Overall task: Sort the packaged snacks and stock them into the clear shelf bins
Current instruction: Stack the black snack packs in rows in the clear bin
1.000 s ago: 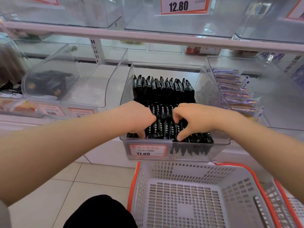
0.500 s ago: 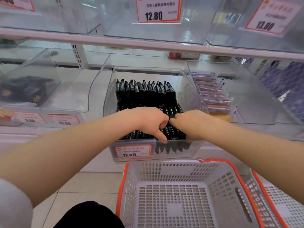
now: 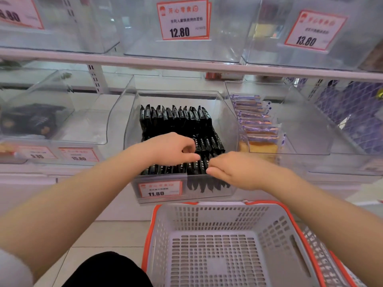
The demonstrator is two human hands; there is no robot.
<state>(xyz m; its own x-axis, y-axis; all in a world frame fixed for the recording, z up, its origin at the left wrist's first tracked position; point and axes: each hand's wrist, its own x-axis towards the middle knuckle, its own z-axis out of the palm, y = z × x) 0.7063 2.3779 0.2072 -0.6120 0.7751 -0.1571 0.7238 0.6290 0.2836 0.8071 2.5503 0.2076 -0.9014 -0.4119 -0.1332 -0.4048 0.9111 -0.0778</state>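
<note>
- We noted the clear bin (image 3: 226, 121) at centre of the lower shelf, price tag (image 3: 160, 189) reading 11.80 clipped to its front lip.
- Black snack packets (image 3: 176, 119) stood on edge inside it, in tight rows from back wall to front. We judged that the upright packing fits more in and shows each top edge to a shopper.
- Left hand (image 3: 173, 149) hung over the middle rows, fingers curled downward toward the packets, thumb and forefinger forming a small loop. Whether they pinched a packet or only pressed on the tops, we could not tell.
- Right hand (image 3: 234, 169) sat at the front right of the bin, fingers curled under and hidden from us; their tips met the front row of packets. Grip or nudge: could not tell.
- Both hands were close together, nearly touching. Our judgement: they were squaring and tightening the front rows, not loading new stock.
- Grey basket (image 3: 217, 216) with orange rim sat directly below the bin, so stock lifts straight up into it. No packets showed in the part we saw.
- Neighbouring bin (image 3: 290, 146) to the right held purple-wrapped cakes (image 3: 257, 121) stacked flat, kept apart by its own wall. A bin to the left (image 3: 41, 104) held a few dark packs, blurred.
- We judged that this bin was close to fully stocked.
</note>
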